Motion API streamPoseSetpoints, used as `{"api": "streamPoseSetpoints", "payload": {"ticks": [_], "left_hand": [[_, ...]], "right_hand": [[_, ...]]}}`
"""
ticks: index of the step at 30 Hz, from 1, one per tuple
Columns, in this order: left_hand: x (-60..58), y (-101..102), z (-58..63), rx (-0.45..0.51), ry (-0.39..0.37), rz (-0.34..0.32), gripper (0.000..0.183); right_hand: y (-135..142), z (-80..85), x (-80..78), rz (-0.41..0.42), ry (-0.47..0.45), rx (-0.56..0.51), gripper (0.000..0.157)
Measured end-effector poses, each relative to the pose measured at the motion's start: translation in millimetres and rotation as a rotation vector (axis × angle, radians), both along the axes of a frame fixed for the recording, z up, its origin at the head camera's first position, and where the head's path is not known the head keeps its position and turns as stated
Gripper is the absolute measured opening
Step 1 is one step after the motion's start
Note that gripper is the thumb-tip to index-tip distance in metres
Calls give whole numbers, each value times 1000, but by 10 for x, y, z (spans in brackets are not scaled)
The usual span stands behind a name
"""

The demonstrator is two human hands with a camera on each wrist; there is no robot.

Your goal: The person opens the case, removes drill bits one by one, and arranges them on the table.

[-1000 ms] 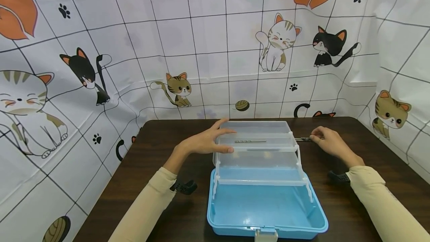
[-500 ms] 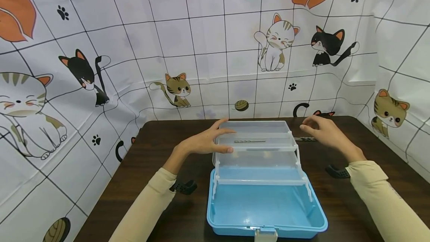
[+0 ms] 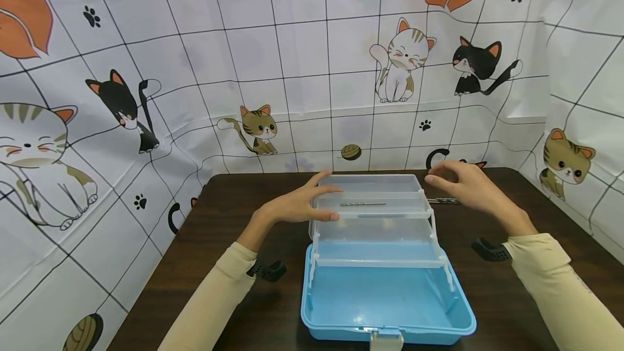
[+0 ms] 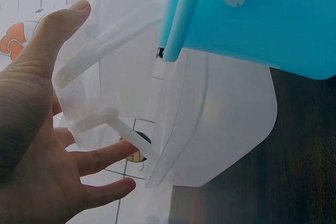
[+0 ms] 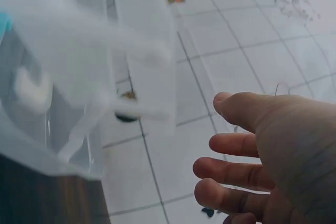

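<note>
A light-blue toolbox [image 3: 385,335] stands open on the table, its stepped clear trays raised toward the back. My left hand [image 3: 299,205] holds the left end of the upper tray [image 3: 404,209], thumb at the front and fingers toward the back. In the left wrist view, the frosted tray end lies between the spread thumb and fingers. A drill bit [image 3: 363,203] lies lengthwise in that tray. My right hand [image 3: 468,186] is just right of the tray, fingers loosely bent, with nothing visible between them. Below it, several drill bits [image 3: 443,201] lie beside the box.
The clear lid [image 3: 368,182] is folded back behind the trays. A pale latch [image 3: 387,342] hangs at the box's front. Dark wood tabletop [image 3: 234,297] surrounds the box, and a cat-print sheet [image 3: 302,69] covers the wall behind.
My right hand has lifted off the drill bits and shifted up and left toward the tray. My left hand has stayed at the tray's end.
</note>
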State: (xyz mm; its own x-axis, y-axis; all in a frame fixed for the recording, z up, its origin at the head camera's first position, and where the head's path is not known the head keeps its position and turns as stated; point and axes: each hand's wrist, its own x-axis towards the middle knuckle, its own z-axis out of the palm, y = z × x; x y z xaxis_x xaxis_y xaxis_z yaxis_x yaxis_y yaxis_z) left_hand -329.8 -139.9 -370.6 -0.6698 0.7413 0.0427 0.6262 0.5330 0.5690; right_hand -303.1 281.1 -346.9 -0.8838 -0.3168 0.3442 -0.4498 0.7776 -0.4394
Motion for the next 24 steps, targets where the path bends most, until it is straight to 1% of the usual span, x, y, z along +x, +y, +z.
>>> {"api": "streamPoseSetpoints", "payload": {"ticks": [6,10,14,16,20,24], "left_hand": [[-4,0,0,1,0,-4,75],[-2,-4,0,8,-6,-9,75],[7,-16,4,17,-10,-13,75],[10,-18,6,18,-5,-14,75],[12,-23,4,17,-5,-14,74],[7,-19,-1,17,-11,-16,74]], "right_hand": [[-161,101,110,41,7,-20,28],[-253,102,167,75,-5,-21,30],[-352,79,200,131,-29,-14,31],[-402,64,207,172,-27,-12,28],[-473,38,218,254,-14,-4,17],[-495,17,230,302,-60,-9,9]]}}
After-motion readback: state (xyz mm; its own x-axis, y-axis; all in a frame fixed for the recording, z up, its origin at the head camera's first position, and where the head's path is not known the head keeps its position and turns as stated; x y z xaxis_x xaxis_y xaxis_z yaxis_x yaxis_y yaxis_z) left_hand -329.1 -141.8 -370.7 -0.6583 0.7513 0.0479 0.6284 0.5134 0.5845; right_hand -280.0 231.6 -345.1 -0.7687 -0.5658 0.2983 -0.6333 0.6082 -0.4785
